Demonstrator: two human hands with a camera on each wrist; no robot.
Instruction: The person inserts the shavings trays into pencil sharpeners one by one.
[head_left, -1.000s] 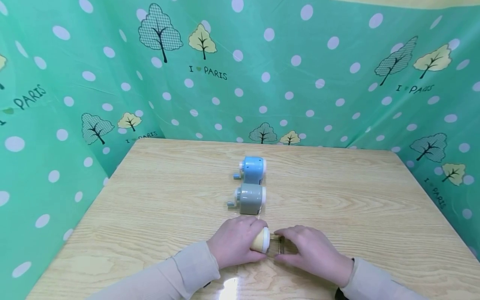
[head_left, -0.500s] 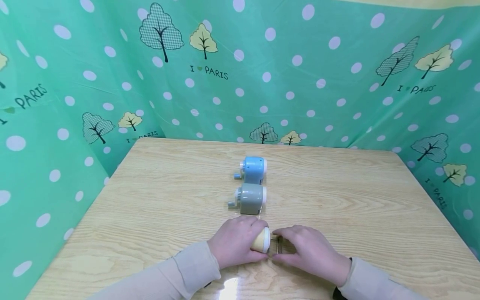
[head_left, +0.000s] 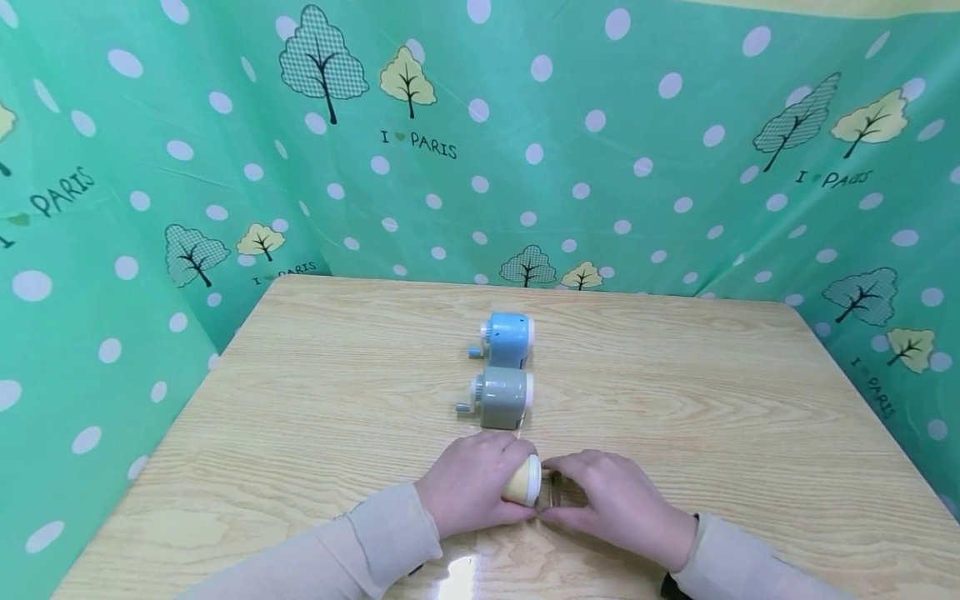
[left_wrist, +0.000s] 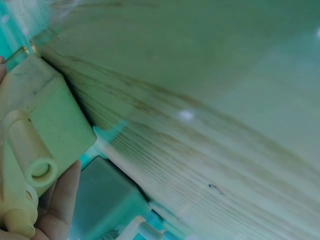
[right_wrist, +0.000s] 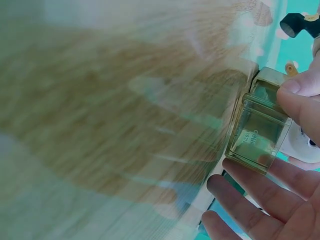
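Observation:
My left hand (head_left: 476,483) grips a pale yellow crank pencil sharpener (head_left: 519,483) with a white face turned right. Its crank handle (left_wrist: 32,145) shows in the left wrist view, on the side away from the right hand. Thumb and fingers of my right hand (head_left: 618,500) pinch a clear shavings drawer (right_wrist: 257,130) by its sides. In the right wrist view the drawer lies partly inside the sharpener, with its outer part sticking out of the white face. Small printed lettering shows through the clear plastic. The left palm hides much of the yellow body.
Directly behind the left hand stands a grey crank sharpener (head_left: 504,398), and beyond it a blue one (head_left: 510,337), both with cranks to the left. The wood-grain table (head_left: 675,375) ends at a green dotted curtain (head_left: 600,208) at the back and sides.
My right hand has moved slightly left, bringing the clear drawer closer to the yellow sharpener, so less of it sticks out. The left hand and the other two sharpeners stay put.

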